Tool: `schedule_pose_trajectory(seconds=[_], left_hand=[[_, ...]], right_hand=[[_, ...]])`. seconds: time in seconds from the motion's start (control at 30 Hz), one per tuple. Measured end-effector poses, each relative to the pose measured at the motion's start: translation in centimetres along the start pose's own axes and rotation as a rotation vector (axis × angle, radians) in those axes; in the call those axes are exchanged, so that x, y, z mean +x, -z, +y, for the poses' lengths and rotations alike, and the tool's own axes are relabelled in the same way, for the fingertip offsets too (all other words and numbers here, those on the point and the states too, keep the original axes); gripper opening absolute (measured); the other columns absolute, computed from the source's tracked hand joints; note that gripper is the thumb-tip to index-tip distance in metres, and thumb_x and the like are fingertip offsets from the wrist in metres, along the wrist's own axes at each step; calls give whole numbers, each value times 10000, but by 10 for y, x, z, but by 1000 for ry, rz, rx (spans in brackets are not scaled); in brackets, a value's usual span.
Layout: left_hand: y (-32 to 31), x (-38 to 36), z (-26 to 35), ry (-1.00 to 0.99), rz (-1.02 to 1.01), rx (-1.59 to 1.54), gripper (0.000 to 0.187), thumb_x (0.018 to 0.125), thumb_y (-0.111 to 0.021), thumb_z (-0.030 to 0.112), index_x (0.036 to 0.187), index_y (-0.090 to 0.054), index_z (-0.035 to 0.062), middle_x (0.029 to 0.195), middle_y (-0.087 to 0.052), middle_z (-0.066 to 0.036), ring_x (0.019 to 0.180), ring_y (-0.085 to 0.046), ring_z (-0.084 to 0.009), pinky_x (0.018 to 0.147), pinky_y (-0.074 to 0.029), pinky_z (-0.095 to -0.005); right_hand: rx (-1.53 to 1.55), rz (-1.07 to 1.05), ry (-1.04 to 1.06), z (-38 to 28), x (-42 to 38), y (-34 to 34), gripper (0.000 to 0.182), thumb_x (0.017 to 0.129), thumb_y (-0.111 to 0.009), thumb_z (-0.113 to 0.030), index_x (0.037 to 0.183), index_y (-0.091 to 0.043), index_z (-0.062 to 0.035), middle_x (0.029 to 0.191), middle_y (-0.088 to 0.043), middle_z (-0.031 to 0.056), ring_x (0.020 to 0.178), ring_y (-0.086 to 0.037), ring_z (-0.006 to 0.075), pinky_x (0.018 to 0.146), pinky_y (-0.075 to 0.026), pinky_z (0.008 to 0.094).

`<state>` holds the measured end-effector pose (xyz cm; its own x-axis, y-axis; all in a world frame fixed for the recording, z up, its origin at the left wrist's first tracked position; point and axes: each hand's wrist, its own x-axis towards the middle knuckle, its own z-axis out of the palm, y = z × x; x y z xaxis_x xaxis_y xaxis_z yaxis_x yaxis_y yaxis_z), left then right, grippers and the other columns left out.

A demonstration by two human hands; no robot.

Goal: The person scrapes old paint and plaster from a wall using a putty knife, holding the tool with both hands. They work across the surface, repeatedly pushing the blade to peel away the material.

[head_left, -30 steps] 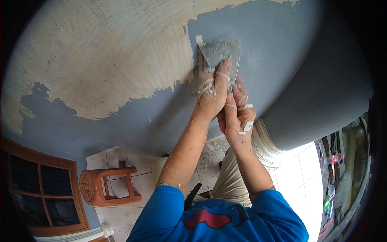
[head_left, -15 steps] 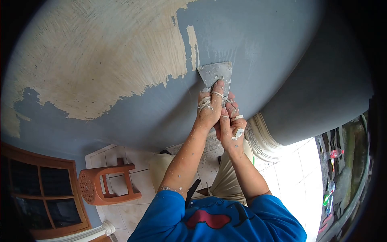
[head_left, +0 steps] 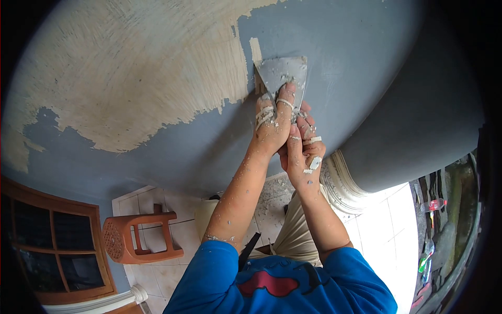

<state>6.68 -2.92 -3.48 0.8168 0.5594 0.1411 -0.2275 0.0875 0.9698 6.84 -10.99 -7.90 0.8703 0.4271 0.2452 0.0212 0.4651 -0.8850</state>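
Note:
A wide metal scraper [head_left: 285,70] lies with its blade against the grey painted wall [head_left: 334,68], just right of a narrow bare strip. My left hand [head_left: 274,118] is wrapped round the scraper's lower part, its thumb pressed up along the blade. Close below and to the right, my right hand [head_left: 303,152] is closed round the handle, which the fingers mostly hide. Paint flakes stick to both hands and forearms. A large scraped beige patch [head_left: 157,63] with ragged edges covers the wall at the upper left.
An orange plastic stool [head_left: 141,235] lies on its side on the tiled floor [head_left: 157,275], near a wood-framed window [head_left: 57,248]. A dark rounded column [head_left: 418,115] with a cream moulded base [head_left: 345,183] stands at the right. Bottles lie at the far right.
Both hands and the scraper have moved up the wall, and the blade now covers part of the narrow bare strip. The grip looks the same.

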Motion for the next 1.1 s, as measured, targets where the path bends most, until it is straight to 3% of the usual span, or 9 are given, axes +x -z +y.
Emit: schedule_pose_trajectory(seconds=[0.17, 0.27, 0.57, 0.7, 0.8, 0.93, 1.07, 1.1], left_hand=[[14, -20, -52, 226, 37, 9, 502, 907, -419, 406, 753, -574, -45, 613, -600, -132, 489, -569, -147, 446, -480, -257], [12, -16, -49, 164, 9, -39, 484, 909, -419, 391, 747, -571, -39, 605, -595, -123, 484, -563, -145, 442, -475, -254], [-4, 15, 28, -122, -28, -44, 468, 880, -453, 415, 733, -547, -20, 560, -556, -122, 462, -557, -181, 418, -471, -299], [-11, 8, 55, -67, -36, -95, 463, 873, -465, 414, 732, -549, -19, 556, -552, -127, 455, -552, -184, 418, -466, -294], [-9, 0, 31, -32, -63, -75, 458, 874, -465, 409, 722, -548, -16, 558, -554, -126, 463, -555, -183, 423, -464, -288], [-8, 7, 34, -61, -71, -69, 441, 904, -436, 372, 736, -529, -25, 587, -538, -94, 514, -564, -163, 444, -471, -281], [-13, 10, 64, -94, -96, -90, 492, 854, -469, 451, 749, -555, -22, 566, -556, -126, 489, -565, -192, 448, -473, -293], [-13, 9, 62, -92, -86, -91, 501, 843, -478, 469, 764, -549, -21, 567, -552, -125, 492, -565, -199, 451, -475, -300]], right_hand=[[-126, 50, -100, 42, -29, 22, 320, 885, -536, -144, 1055, -530, 127, 909, -580, 91, 704, -520, 76, 555, -440, 202], [-46, 53, -182, 37, -26, 22, 306, 887, -531, -139, 1047, -539, 122, 886, -588, 94, 713, -523, 86, 584, -447, 211], [-136, 15, 217, -17, 25, -18, 247, 870, -527, -88, 984, -556, 130, 866, -601, 127, 824, -508, 116, 689, -425, 221], [-125, 10, 124, -43, 16, -22, 263, 870, -524, -83, 1012, -540, 138, 988, -589, 175, 917, -503, 143, 762, -423, 248], [-99, -2, 199, -29, 8, -15, 280, 879, -515, -92, 1020, -530, 151, 1117, -543, 192, 925, -503, 142, 767, -424, 251], [-202, 19, 242, -29, 14, -18, 272, 882, -512, -99, 984, -540, 152, 1158, -521, 203, 895, -519, 130, 654, -438, 217], [-172, -19, 70, -63, 16, -29, 290, 872, -512, -77, 1027, -509, 168, 1175, -507, 256, 1028, -505, 228, 793, -432, 303], [-178, -19, 167, -54, 14, -27, 296, 869, -510, -71, 1037, -501, 172, 1172, -506, 265, 1058, -497, 251, 821, -423, 318]])
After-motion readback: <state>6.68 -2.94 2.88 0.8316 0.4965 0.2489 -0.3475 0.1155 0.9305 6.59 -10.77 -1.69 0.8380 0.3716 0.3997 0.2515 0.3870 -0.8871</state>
